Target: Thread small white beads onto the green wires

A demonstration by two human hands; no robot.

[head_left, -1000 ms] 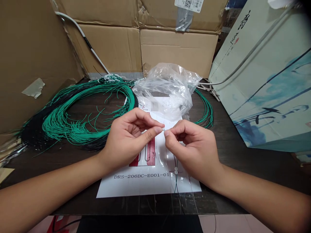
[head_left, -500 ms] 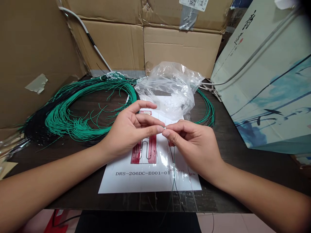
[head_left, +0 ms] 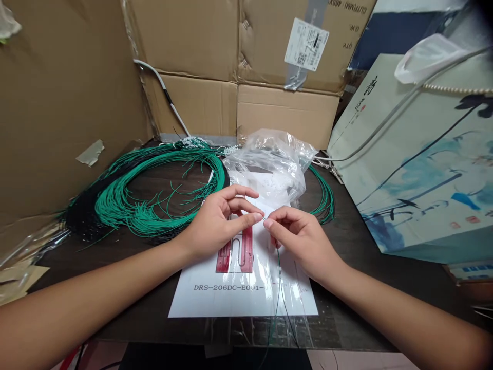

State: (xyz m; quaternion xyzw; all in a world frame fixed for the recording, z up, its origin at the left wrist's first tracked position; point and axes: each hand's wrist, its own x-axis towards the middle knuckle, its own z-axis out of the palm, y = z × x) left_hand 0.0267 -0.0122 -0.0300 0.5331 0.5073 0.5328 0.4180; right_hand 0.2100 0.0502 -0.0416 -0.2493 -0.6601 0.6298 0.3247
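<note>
Over the printed sheet (head_left: 231, 308), my two hands meet fingertip to fingertip. My right hand (head_left: 304, 236) pinches a thin green and black pair of wires (head_left: 278, 254) between thumb and forefinger; short wire ends poke out toward the left. Below that hand the wires run down through a small white piece (head_left: 280, 269), then spread and hang past the table's front edge. My left hand (head_left: 221, 221) has its thumb and a finger closed together beside the wire ends, with its forefinger raised. Whatever lies between those left fingertips is too small to make out.
A large coil of green and black wires (head_left: 111, 205) with white connectors lies left. Behind the sheet sits a clear plastic bag (head_left: 269, 159). A smaller green wire coil (head_left: 325, 198) is to its right. Cardboard (head_left: 192, 108) walls the back; a patterned paper bag (head_left: 416, 169) stands right.
The camera view has tilted up and shifted. A small white piece that showed between the fingertips is out of sight, and thin wire ends show there instead. The hands have separated slightly.
</note>
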